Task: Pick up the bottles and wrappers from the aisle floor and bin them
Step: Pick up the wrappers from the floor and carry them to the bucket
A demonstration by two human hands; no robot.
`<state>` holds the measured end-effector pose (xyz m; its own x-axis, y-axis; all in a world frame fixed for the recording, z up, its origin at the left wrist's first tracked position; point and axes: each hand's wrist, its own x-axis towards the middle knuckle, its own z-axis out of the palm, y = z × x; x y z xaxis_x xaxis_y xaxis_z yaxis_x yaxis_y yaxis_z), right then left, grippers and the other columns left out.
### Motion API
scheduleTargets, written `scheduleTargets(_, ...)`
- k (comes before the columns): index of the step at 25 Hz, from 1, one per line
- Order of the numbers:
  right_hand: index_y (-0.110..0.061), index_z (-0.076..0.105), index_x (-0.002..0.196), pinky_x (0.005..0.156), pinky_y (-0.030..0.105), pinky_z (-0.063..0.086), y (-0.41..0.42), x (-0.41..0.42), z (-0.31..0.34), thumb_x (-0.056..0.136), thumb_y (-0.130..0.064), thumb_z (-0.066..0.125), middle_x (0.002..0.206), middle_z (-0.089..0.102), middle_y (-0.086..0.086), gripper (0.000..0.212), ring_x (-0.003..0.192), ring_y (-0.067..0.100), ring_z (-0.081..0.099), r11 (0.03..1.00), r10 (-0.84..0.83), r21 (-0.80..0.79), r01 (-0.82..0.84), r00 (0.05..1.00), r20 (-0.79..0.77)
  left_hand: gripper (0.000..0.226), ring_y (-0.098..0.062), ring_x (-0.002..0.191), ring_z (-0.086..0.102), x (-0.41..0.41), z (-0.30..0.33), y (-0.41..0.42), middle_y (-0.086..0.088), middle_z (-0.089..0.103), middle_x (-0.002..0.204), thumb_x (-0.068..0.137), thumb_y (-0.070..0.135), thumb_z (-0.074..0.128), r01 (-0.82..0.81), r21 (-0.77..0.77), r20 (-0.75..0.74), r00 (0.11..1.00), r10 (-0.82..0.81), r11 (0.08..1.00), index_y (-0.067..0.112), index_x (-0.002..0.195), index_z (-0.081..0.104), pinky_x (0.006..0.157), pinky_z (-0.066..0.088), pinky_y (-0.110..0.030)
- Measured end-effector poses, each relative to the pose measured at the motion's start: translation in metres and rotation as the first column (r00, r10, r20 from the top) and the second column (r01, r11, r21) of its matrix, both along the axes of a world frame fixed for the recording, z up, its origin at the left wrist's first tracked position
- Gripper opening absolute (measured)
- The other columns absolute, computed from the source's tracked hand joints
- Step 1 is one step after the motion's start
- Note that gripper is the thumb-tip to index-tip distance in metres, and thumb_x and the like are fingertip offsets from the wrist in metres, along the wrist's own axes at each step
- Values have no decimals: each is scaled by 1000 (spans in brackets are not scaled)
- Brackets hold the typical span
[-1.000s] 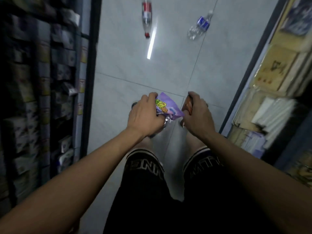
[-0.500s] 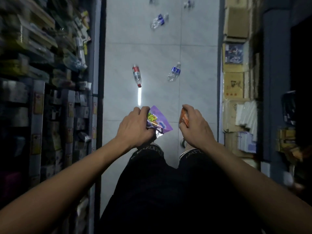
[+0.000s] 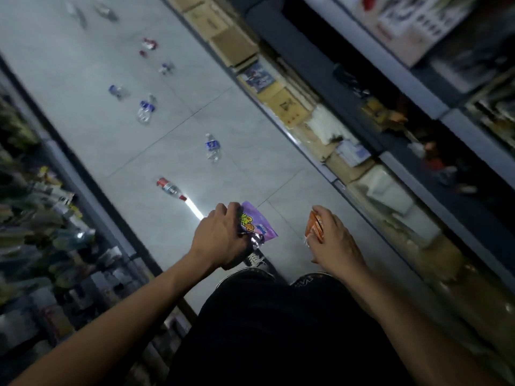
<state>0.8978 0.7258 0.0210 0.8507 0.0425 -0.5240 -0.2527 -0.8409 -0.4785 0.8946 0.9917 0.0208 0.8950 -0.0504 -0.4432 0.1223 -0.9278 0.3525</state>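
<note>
Grey aisle floor (image 3: 83,57) carries bottles toward 11 o'clock. Left hand (image 3: 220,240) grips purple wrapper (image 3: 259,224); right hand (image 3: 334,240) pinches orange wrapper (image 3: 313,227). Keep both clenched; bin apparently unseen.

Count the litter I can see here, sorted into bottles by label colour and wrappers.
Blue-label bottles: 3
Red-label bottles: 1
Wrappers in the hands: 2, purple and orange
Too blurred to sort: 4 farther items
Total: 10

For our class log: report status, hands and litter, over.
Left hand grips purple wrapper; right hand grips orange wrapper. Red-capped bottle nearest on floor, more beyond. No bin seen.
</note>
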Motion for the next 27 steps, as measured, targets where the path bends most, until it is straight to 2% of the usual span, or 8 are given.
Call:
scheduleTargets(3,-35,30,149,100,44,48,-47,-55,10,97,-29,57,144,47,5,59,124,31,54,979,-205,16,204,979,21,75,-31,94,60,5,7,-46,-7,57,111,76,73,46,191,-3,30,981,-191,982,21,130,46,76,50,-40)
scheduleTargets(6,-36,31,148,104,44,47,-94,-128,14,96,-30,58,146,47,3,59,128,29,53,906,-424,20,424,904,59,81,-31,93,60,-11,14,-103,-7,58,110,70,76,40,414,26,62,908,-415,910,21,130,46,75,48,-38)
scheduleTargets(10,-37,34,145,105,43,46,-135,-243,15,96,-28,61,146,50,3,57,129,29,53,719,-695,72,691,714,87,82,-34,94,61,-55,18,-175,-9,58,109,66,72,38,655,71,66,749,-659,752,19,129,47,71,42,-36)
scheduleTargets(14,-32,37,147,101,50,52,-151,-365,15,92,-41,58,137,56,7,59,120,29,59,455,-890,203,867,450,74,72,-34,96,61,-125,19,-243,-9,57,111,73,65,52,821,60,53,566,-823,568,20,128,45,71,40,-36)
scheduleTargets(17,-22,42,145,96,46,53,-152,-448,17,86,-40,55,120,64,5,63,109,24,63,238,-971,250,939,239,26,74,-30,103,60,-183,20,-294,-7,55,120,79,65,61,898,60,48,434,-900,436,21,135,41,78,46,-37)
scheduleTargets(20,-21,39,152,101,37,47,-143,-514,12,93,-26,68,137,56,4,66,125,24,55,104,-995,192,976,101,25,75,-29,109,60,-230,18,-332,-6,53,123,80,62,69,934,41,14,355,-935,356,23,137,40,81,48,-38)
scheduleTargets(23,-21,37,154,103,34,44,-137,-562,2,95,-23,67,143,52,7,66,131,26,52,-46,-999,186,982,-46,0,72,-31,109,61,-263,15,-364,-6,55,123,81,58,71,954,38,26,295,-955,296,23,137,44,84,51,-41)
scheduleTargets(27,-23,36,153,104,36,46,-159,-576,-7,95,-24,66,144,51,7,65,130,26,52,-132,-991,208,969,-136,5,62,-27,100,61,-275,8,-401,0,54,113,80,61,68,964,54,-6,263,-965,262,26,128,49,73,45,-37)
